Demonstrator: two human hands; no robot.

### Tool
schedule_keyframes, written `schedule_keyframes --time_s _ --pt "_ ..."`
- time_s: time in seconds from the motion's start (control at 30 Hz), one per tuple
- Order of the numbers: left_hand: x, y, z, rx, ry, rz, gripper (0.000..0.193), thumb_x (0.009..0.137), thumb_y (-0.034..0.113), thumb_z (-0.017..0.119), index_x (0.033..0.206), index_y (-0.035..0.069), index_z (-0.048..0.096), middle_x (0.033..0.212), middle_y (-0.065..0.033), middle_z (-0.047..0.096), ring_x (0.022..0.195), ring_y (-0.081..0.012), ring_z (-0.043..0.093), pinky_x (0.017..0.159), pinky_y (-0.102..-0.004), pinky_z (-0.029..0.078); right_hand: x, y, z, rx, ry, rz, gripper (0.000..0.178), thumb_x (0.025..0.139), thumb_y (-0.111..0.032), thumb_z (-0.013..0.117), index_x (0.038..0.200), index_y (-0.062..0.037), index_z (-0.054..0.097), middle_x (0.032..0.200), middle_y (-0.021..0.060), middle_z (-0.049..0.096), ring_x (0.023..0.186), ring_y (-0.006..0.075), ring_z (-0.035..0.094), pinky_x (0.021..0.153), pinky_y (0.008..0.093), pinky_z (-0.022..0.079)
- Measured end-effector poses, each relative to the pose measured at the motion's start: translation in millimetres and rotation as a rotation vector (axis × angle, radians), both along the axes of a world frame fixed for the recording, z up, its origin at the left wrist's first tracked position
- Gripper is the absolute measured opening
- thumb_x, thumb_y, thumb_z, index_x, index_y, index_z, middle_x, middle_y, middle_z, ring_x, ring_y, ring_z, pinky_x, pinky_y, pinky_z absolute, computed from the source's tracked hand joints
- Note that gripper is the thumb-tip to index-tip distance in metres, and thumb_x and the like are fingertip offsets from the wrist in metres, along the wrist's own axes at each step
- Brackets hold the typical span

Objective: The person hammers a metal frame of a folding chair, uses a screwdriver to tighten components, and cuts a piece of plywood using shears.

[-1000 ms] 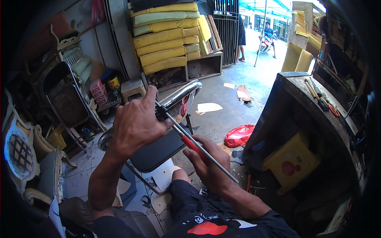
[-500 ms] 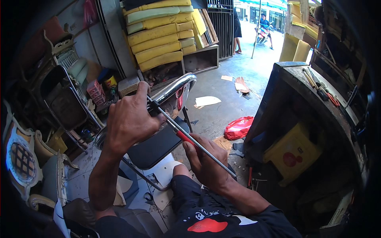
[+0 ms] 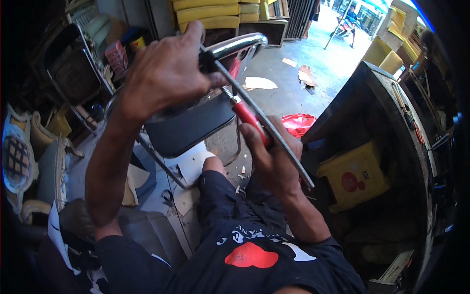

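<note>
A bar clamp (image 3: 276, 131) with a long ridged steel bar, a threaded spindle and a red handle (image 3: 247, 116) slants across the front of me. My right hand (image 3: 276, 154) is wrapped round the red handle, with the bar running past its fingers. Up at the clamp's far end, my left hand (image 3: 166, 73) closes over the clamp and the chair's bent tube; its palm hides the exact contact. The folding chair has a shiny chrome frame (image 3: 237, 45) and a black padded seat (image 3: 193, 128), which lies below my hands.
Yellow foam pads (image 3: 208, 11) are stacked at the back. On the right stands a dark wooden bench (image 3: 374, 85) with tools on top and a yellow plastic stool (image 3: 355, 176) beneath. A red bag (image 3: 298, 125) and scraps lie on the floor. Carved chair frames (image 3: 61, 171) crowd the left.
My view has tilted down and both hands sit closer, the left one higher in the picture. The clamp's bar is steeper now. Both hands keep their grip.
</note>
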State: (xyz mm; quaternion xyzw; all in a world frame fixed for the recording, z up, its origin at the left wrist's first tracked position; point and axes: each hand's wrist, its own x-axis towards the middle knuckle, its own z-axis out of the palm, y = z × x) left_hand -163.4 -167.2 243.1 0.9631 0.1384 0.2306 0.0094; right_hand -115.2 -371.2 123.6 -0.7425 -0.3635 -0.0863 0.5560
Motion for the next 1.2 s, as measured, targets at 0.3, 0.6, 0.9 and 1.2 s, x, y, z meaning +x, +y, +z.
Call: schedule_keyframes --time_s 0.3,0.6,0.9,1.2 --pt "2 6 0 -0.027 0.010 0.050 0.068 0.069 0.050 0.079 0.112 0.000 0.063 0.085 -0.0215 0.072 0.081 -0.0373 0.073 0.074 -0.0458 0.055 7 -2 1 -0.039 0.542 0.234 0.046 0.106 -0.044 0.053 0.119 -0.0018 0.067 0.069 -0.0066 0.041 0.062 0.0030 0.035 0.055 0.0221 0.025" --pt "6 5 4 -0.042 0.030 0.033 0.069 0.064 0.050 0.081 0.112 0.002 0.066 0.084 -0.0189 0.072 0.077 -0.0335 0.073 0.074 -0.0422 0.056 5 6 -19 0.008 -0.094 -0.034 0.031 0.097 -0.028 0.069 0.109 0.0009 0.069 0.060 0.0109 0.054 0.052 0.0105 0.048 0.051 0.0329 0.040" --pt "5 2 6 -0.048 0.009 0.051 0.066 0.065 0.047 0.082 0.110 0.002 0.065 0.083 -0.0182 0.072 0.078 -0.0335 0.073 0.076 -0.0418 0.056 7 3 -9 -0.073 0.192 0.054 0.035 0.100 -0.034 0.063 0.111 -0.0003 0.067 0.060 0.0114 0.055 0.055 0.0143 0.053 0.054 0.0344 0.042" --pt "5 3 3 -0.051 0.011 0.073 0.065 0.066 0.047 0.082 0.109 0.002 0.063 0.081 -0.0191 0.072 0.079 -0.0350 0.073 0.077 -0.0440 0.056 5 0 -5 -0.078 -0.063 0.053 0.038 0.096 -0.023 0.069 0.125 0.0007 0.062 0.081 0.0156 0.067 0.062 0.0171 0.063 0.056 0.0308 0.047"
